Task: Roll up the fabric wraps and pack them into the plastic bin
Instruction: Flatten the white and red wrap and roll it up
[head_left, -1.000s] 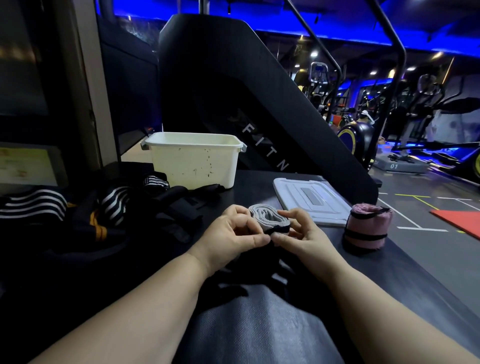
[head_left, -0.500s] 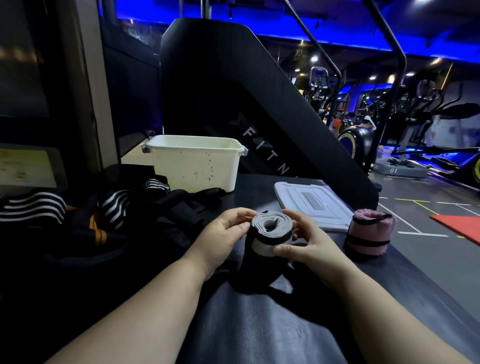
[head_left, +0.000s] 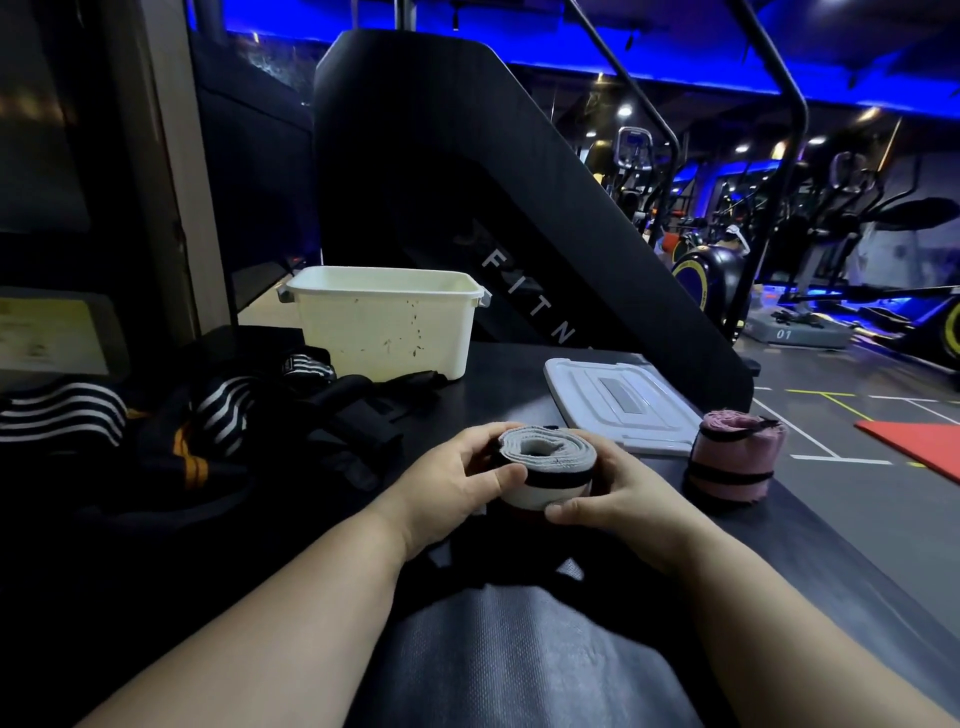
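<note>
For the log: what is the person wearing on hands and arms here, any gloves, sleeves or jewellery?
Nothing shows. The left hand and right hand are bare: no gloves, rings or watch. The left forearm and right forearm are bare too, no sleeve in view.

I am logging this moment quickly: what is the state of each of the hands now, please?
Left hand: holding the rolled grey fabric wrap with a black band.
Right hand: holding the same roll from the other side.
</note>
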